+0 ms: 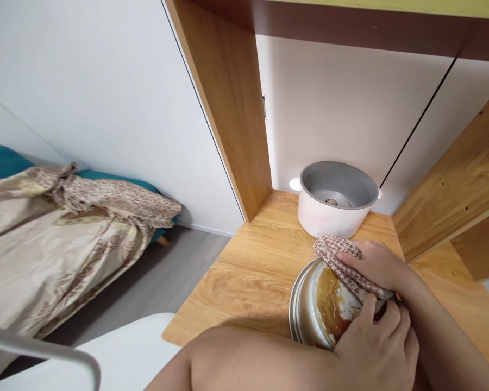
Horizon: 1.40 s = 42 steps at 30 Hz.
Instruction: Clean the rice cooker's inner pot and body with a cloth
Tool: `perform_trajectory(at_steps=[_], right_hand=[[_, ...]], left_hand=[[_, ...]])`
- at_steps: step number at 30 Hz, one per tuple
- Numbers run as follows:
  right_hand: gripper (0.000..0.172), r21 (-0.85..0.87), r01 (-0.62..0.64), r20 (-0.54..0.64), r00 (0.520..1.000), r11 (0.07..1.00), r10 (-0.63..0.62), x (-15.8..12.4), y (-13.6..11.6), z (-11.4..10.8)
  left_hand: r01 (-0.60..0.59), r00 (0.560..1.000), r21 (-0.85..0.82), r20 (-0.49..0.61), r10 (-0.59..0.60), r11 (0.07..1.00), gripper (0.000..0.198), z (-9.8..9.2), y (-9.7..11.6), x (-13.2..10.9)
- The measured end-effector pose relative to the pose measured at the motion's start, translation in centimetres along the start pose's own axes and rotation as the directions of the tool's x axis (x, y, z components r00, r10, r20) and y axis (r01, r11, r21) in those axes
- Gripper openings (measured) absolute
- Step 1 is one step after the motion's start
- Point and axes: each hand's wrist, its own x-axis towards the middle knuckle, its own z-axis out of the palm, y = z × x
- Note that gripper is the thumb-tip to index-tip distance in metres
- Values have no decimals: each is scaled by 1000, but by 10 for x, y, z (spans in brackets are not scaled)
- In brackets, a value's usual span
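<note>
Both of my hands are on a round metal pot tipped on its side at the near right part of the wooden desk, its scorched bottom facing me. My left hand wraps around the pot's lower edge, fingers curled and thumb up over the metal, steadying it. My right hand lies flat with the fingers together, pressing a brown-and-white checked cloth against the upper edge of that bottom. As far as I can judge, the wiping is only partly done: a pale, cleaner patch shows just beside the cloth, while a broad brown burnt stain covers most of the surface, so the larger share looks left to do. Just behind the pot, near but not touching as far as I can tell, stands the white cooker body with its grey inside open and nothing in it. Off to the left, well apart from the desk, a patterned beige blanket lies over a teal seat. No brand, label or writing can be read anywhere: the cooker's shell is plain on the side I see, and the pot's metal shows only stains.
</note>
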Motion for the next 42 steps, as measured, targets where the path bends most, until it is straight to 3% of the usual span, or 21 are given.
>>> perform_trajectory(at_steps=[5, 13, 22, 29, 36, 42], right_hand=[[52, -42, -9, -15, 1000, 999, 9, 2, -1, -1], [50, -2, 22, -5, 1000, 1000, -22, 1, -3, -3], [47, 10, 1, 4, 1000, 1000, -1, 1, -4, -5], [47, 25, 37, -13, 999, 999, -37, 0, -3, -3], [47, 182, 100, 48, 993, 978, -111, 1, 0, -3], [50, 45, 12, 19, 1000, 999, -13, 1, -1, 0]], left_hand=[[-17, 999, 1, 45, 17, 1000, 31, 0, 1, 1], [-1, 1000, 42, 10, 1, 999, 31, 2, 3, 0], [-36, 981, 164, -181, 66, 986, 21, 3, 3, -10], [-276, 961, 56, -9, 277, 959, 32, -16, -18, -12], [-232, 973, -4, 23, 232, 973, 31, -13, -13, -7], [-181, 983, -71, -5, 181, 981, 25, -8, -9, -6]])
